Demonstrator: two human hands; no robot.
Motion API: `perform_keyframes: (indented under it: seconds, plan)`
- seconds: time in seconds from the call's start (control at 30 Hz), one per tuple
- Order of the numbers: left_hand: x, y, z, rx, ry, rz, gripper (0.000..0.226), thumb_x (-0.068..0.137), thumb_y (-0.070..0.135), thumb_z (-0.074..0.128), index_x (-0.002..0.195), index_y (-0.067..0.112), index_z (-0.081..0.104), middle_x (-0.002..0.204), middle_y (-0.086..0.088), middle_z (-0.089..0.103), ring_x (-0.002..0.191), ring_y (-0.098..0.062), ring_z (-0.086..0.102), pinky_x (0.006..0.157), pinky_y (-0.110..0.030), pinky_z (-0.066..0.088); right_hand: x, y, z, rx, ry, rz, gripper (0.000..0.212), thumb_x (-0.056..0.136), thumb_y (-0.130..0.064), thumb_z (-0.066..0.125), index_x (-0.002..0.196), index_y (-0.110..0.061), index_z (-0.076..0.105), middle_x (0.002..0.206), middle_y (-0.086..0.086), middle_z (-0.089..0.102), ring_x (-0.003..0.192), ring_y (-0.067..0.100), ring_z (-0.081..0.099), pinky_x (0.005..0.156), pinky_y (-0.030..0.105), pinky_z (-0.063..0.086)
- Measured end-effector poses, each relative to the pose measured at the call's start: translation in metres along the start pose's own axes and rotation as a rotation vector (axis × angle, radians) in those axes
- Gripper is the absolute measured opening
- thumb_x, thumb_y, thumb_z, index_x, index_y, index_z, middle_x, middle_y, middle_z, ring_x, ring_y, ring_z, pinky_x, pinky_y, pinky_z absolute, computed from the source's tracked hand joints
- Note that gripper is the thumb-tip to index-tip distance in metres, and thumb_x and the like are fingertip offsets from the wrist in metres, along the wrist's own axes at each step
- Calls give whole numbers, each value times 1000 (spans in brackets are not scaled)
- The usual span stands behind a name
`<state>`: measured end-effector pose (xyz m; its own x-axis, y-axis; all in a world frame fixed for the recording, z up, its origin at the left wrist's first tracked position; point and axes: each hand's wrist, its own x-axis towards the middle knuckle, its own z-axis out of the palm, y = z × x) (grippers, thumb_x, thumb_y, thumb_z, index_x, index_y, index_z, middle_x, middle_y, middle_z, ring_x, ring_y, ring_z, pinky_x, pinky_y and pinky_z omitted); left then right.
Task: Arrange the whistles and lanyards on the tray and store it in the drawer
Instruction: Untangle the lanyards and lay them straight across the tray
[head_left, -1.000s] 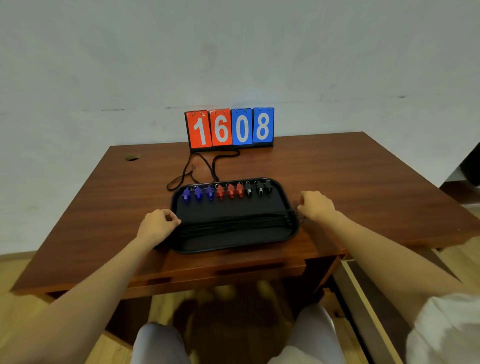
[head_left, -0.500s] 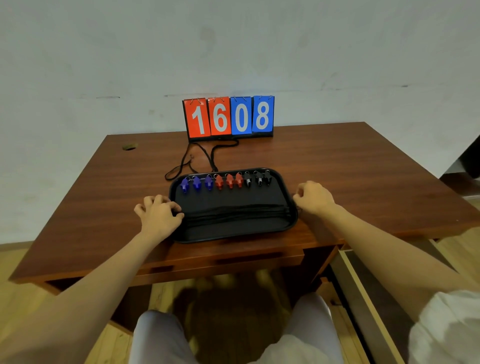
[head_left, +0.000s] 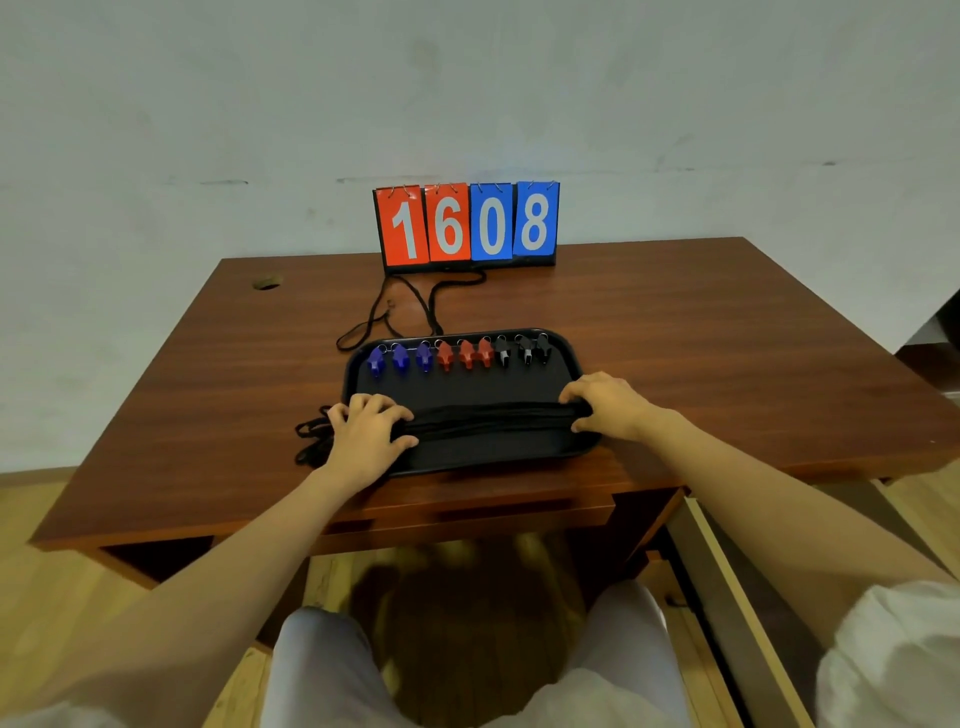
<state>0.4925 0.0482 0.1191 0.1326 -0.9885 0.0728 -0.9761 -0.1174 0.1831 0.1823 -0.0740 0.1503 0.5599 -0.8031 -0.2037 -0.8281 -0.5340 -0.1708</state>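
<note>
the lanyards (head_left: 488, 421) lie as one black bundle stretched straight between the two grips, across the near half of the tray (head_left: 467, 387). the left grip (head_left: 369, 436) has its fingers curled over the bundle's left end with the thumb tucked under it. the right grip (head_left: 608, 402) is closed round the right end the same way, so both have hold of the cords and nothing else. outside the left grip a few loops (head_left: 311, 439) spill past the tray's rim onto the surface (head_left: 727, 338). just beyond the grips, along the tray's far edge, the whistles (head_left: 457, 356) stand in a tidy row: three blue, three red, three black. further beyond, one loose cord (head_left: 384, 312) lies off the tray, trailing toward the scoreboard (head_left: 467, 223) that reads 1608. below and outside the right grip is what looks like an open drawer (head_left: 696, 551). by my reckoning the whistles are arranged and the bundle is nearly laid. what is left is tucking in the stray loops, gathering the loose cord and carrying the tray to the drawer.
</note>
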Motion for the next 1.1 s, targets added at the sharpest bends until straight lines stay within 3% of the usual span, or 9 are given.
perform_keyframes:
  seconds: [0.43, 0.73, 0.93, 1.1]
  plan:
    - [51, 16, -21, -81, 78, 5, 39, 89, 44, 55, 124, 27, 53, 132, 2, 47, 129, -22, 30, 101, -40, 20, 53, -58, -31, 73, 145, -150, 40, 88, -27, 63, 126, -16, 55, 128, 7, 55, 121, 26, 48, 101, 41, 41]
    - [153, -8, -61, -76, 112, -159, 31, 91, 30, 52, 121, 21, 57, 129, -6, 50, 125, -25, 39, 103, -43, 25, 161, -85, -78, 178, 170, -89, 39, 92, -24, 57, 129, -18, 49, 130, 7, 52, 119, 23, 48, 101, 40, 43]
    - [205, -48, -47, -58, 2, -295, 31, 92, 31, 50, 119, 17, 58, 125, -10, 54, 121, -30, 43, 102, -47, 28, 243, -110, -69, 203, 89, -150, 42, 94, -11, 47, 135, -19, 46, 137, 8, 48, 127, 26, 44, 104, 42, 41]
    - [228, -71, -18, -69, -37, -329, 42, 88, 45, 53, 117, 14, 58, 125, -11, 53, 122, -32, 41, 103, -49, 28, 298, -137, -43, 184, -15, -222, 49, 94, -5, 40, 139, -20, 41, 144, 9, 38, 134, 27, 32, 110, 41, 33]
